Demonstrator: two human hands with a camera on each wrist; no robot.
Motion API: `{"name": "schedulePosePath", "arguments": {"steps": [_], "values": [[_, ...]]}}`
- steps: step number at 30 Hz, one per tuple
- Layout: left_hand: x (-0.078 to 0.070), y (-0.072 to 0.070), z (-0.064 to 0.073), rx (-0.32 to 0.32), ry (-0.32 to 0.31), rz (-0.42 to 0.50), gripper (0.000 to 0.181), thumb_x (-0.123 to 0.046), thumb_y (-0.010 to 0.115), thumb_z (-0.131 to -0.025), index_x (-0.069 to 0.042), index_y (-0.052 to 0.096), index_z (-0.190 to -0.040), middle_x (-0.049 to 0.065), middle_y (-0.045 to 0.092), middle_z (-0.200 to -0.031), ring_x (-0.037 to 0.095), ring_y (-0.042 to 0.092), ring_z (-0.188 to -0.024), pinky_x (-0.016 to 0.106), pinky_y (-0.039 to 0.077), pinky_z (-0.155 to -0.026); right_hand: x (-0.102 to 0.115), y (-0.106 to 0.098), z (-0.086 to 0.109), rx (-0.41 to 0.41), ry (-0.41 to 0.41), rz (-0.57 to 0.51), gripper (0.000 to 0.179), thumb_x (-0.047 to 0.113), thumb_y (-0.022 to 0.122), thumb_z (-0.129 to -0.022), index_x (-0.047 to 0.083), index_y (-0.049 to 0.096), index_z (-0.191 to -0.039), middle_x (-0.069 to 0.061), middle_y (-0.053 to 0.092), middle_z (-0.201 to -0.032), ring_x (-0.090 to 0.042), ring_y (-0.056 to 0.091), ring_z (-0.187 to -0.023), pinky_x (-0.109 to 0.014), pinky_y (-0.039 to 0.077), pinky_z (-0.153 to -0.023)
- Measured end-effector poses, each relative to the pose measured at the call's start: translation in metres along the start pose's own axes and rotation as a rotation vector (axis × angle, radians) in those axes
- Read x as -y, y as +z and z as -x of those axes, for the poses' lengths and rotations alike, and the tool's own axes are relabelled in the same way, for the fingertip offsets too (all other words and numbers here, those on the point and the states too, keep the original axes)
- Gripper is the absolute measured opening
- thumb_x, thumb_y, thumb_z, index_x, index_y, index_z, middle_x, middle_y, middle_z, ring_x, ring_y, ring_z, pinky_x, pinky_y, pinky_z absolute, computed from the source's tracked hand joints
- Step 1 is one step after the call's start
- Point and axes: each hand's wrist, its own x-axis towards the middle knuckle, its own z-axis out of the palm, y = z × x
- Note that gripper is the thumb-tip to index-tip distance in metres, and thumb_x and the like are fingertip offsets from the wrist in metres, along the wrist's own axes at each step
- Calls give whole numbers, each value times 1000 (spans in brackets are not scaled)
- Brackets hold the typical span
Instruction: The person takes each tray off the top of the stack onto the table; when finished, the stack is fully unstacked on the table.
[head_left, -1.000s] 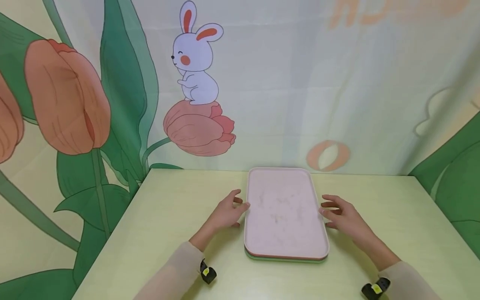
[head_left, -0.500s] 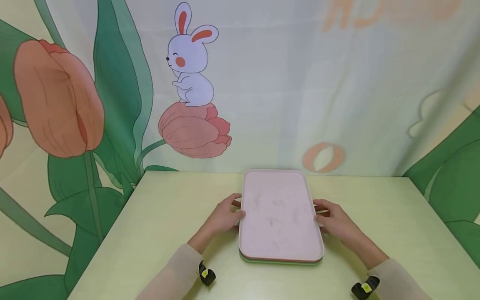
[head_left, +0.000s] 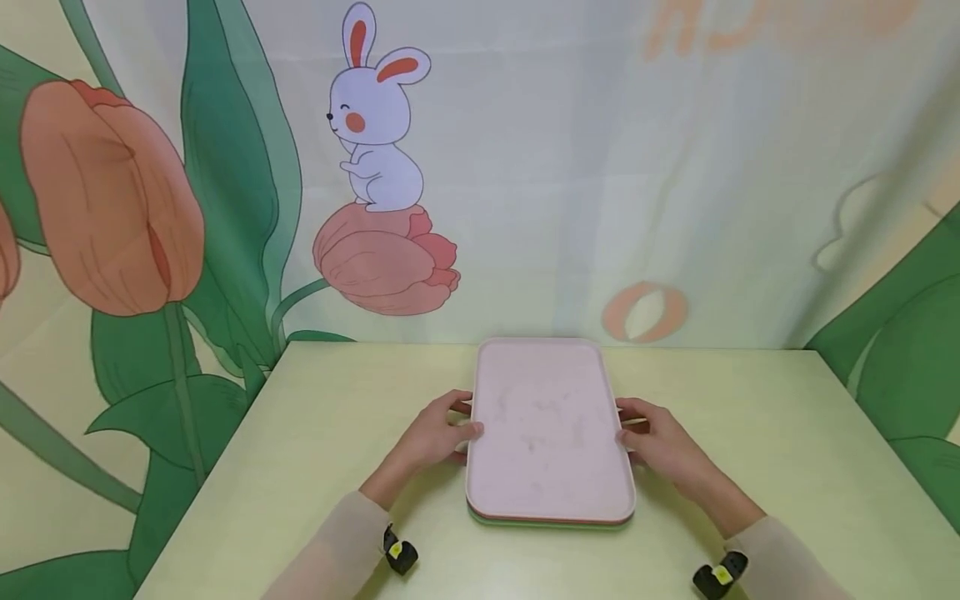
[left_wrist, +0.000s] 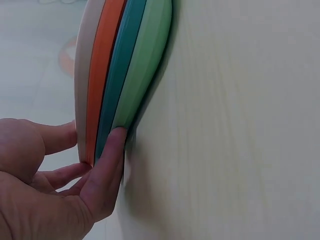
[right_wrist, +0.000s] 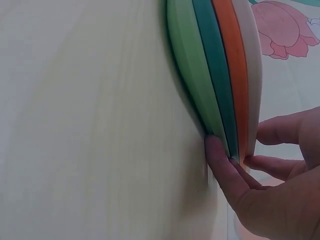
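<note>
In the head view, a stack of rectangular trays is at the middle of the pale yellow table, its far end level with the back edge, before a printed backdrop. The top tray is pale pink and round-cornered, with a low raised rim and faint greyish smudges; slivers of red-orange and green show below its near edge. The left hand grips the stack's left side and the right hand its right, each thumb on the rim. In the left wrist view, an orange tray, a teal tray and a light green tray show beneath the pale one, closely layered; the left thumb touches the pale rim, a fingertip the green one. In the right wrist view, the bands run in mirrored order, held between the right thumb and fingers
</note>
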Motion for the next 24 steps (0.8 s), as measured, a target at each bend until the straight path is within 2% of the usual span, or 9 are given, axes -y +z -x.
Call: {"name": "schedulePosePath", "arguments": {"steps": [7, 12, 15, 19, 24], "values": [[0, -1, 2, -29, 0, -77, 54, -14, 70, -103, -6, 51, -153, 19, 56, -143, 33, 67, -109, 42, 65, -68, 0, 1, 0, 5, 26, -42, 53, 1, 58, -106, -5, 42, -156, -28, 50, -144, -36, 58, -121, -42, 62, -89], [1, -7, 6, 34, -9, -75, 66, -8, 76, -98, -4, 46, -156, 21, 51, -148, 33, 67, -110, 44, 65, -71, -2, 4, -2, 7, 32, -83, 54, -1, 58, -105, -5, 42, -156, -29, 49, -143, -36, 58, -120, -41, 62, -88], [1, -9, 7, 47, -10, -68, 67, -5, 75, -97, -4, 45, -157, 22, 50, -148, 33, 66, -111, 44, 65, -73, -1, 5, -3, 15, 38, -99, 55, -1, 58, -105, -4, 40, -157, -29, 49, -144, -36, 57, -121, -41, 62, -89], [-1, -7, 6, 17, -2, -76, 68, -3, 73, -95, -2, 46, -157, 23, 52, -144, 33, 65, -111, 43, 65, -73, 0, 5, -2, 28, 37, -90, 56, 1, 58, -106, -3, 39, -159, -30, 48, -146, -36, 57, -122, -42, 61, -90], [-8, -9, 6, -65, 47, -247, 70, -7, 74, -91, -1, 50, -156, 19, 59, -128, 27, 65, -108, 35, 62, -76, 0, 6, -1, 29, 37, -101, 57, 2, 59, -106, -3, 38, -159, -30, 50, -145, -35, 59, -121, -43, 61, -90]]}}
